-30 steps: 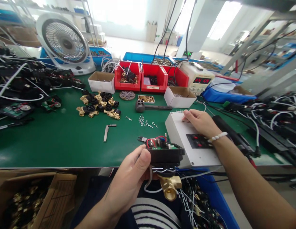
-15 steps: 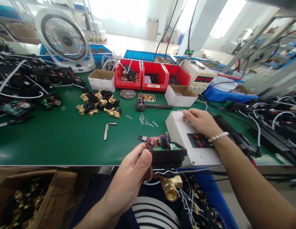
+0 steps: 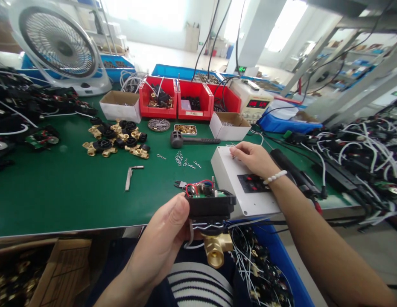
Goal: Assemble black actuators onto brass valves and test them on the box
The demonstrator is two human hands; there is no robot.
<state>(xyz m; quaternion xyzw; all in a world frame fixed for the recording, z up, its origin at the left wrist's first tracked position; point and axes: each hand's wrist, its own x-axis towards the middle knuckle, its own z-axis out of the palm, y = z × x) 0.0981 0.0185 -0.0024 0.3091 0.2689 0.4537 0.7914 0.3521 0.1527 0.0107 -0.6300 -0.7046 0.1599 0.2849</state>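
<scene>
My left hand [image 3: 166,232] grips a black actuator box [image 3: 211,207] with an open top, where a green circuit board and red wires show; a brass valve body [image 3: 216,248] hangs under it, over my lap. My right hand [image 3: 254,157] rests on the far end of a white control box [image 3: 232,179] with a black panel of red switches; its fingers are curled down onto the box top, and I cannot make out anything in them. A white bead bracelet sits on that wrist.
On the green table [image 3: 57,192] lie brass valves with black caps [image 3: 117,138], a small metal tool [image 3: 130,175], loose wire clips [image 3: 182,160] and a black mallet [image 3: 185,140]. Red bins [image 3: 177,100], cardboard boxes, a fan [image 3: 57,47] and a power supply [image 3: 254,100] stand behind. Cable heaps flank both sides.
The view has swung right, so everything sits further left in the picture. Both hands keep their hold and place; the actuator stays in my left hand.
</scene>
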